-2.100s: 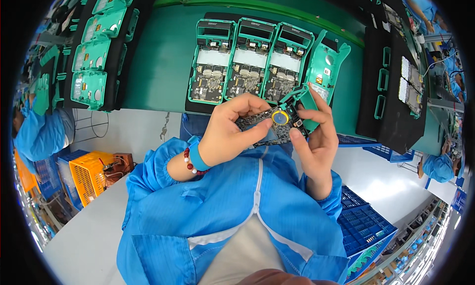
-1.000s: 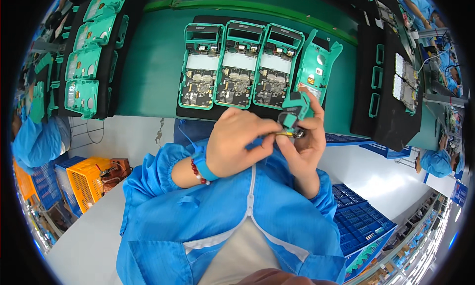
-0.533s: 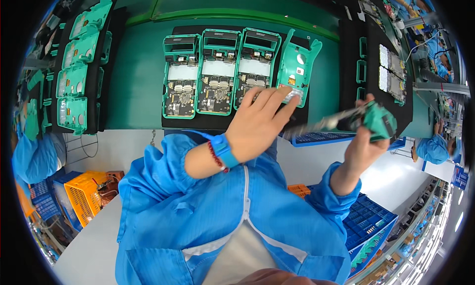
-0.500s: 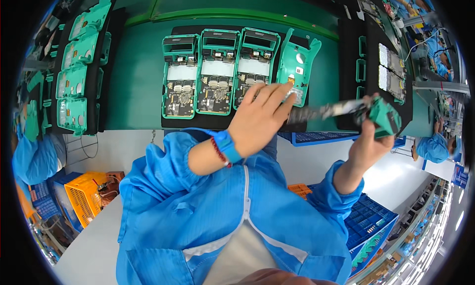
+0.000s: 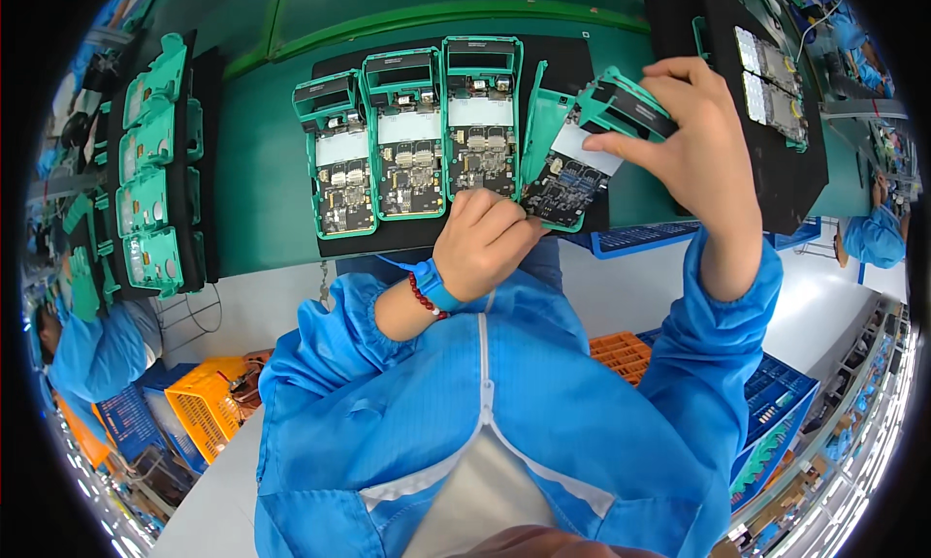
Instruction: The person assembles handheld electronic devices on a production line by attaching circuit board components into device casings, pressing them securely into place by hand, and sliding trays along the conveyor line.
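Observation:
My right hand (image 5: pixel 703 136) grips a green frame (image 5: pixel 621 91) with a dark window, thumb below it and fingers over its far end. Attached to the frame is a dark circuit board (image 5: pixel 562 194) with a white panel, tilted over an open green housing (image 5: pixel 545 122). At the near left corner of board and housing, the curled fingers of my left hand (image 5: pixel 485 240) close on the housing's edge; their tips are partly hidden. Left of this stand three green housings in a row, each fitted with a board: the left one (image 5: pixel 344 185), the middle one (image 5: pixel 409 165) and the right one (image 5: pixel 483 141).
A black mat (image 5: pixel 388 233) lies under the row on the green table (image 5: pixel 252 170). Several green shells (image 5: pixel 147 209) line the left side. Silvery modules (image 5: pixel 771 83) rest on a black mat at right. Crates stand below, including an orange one (image 5: pixel 621 356).
My right hand has swung the frame and board up and left, over the open housing. My left hand has moved down from inside the housing to its near left corner, fingers now curled.

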A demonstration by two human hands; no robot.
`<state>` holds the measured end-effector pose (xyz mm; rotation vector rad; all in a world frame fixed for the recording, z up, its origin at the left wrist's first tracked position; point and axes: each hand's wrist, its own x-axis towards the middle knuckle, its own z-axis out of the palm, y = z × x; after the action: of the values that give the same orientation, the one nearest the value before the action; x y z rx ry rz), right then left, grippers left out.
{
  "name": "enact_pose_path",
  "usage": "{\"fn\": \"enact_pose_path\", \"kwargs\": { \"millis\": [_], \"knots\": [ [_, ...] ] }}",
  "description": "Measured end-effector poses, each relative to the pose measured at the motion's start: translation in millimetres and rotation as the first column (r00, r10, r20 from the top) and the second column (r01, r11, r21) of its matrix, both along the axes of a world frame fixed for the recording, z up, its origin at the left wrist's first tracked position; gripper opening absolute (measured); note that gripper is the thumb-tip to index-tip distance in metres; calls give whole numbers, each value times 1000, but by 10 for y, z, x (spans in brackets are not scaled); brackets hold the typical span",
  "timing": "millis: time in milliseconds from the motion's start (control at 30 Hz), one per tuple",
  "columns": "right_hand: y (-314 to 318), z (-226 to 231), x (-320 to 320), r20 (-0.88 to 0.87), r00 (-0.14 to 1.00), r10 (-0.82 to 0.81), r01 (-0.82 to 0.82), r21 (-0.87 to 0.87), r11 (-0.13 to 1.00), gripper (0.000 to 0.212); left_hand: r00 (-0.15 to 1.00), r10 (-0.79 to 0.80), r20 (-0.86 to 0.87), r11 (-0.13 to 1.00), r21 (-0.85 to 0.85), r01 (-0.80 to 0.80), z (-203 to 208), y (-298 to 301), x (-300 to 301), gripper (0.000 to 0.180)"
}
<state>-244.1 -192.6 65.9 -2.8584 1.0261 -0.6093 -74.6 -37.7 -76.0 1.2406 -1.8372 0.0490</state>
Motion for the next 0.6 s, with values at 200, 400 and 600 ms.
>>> {"fn": "enact_pose_path", "kwargs": {
  "millis": [200,400,600],
  "knots": [
    [-114,-102,76,-21,999,27,-28,-65,997,55,1000,12,-15,999,35,-11,-5,5,-14,23],
    [-109,-104,172,-40,994,103,-104,-24,994,57,999,20,-36,1000,19,-19,11,4,-13,24],
    [-173,-515,189,-29,997,-74,76,71,995,64,994,-27,104,995,103,16,68,-4,18,46]
  ]
}}
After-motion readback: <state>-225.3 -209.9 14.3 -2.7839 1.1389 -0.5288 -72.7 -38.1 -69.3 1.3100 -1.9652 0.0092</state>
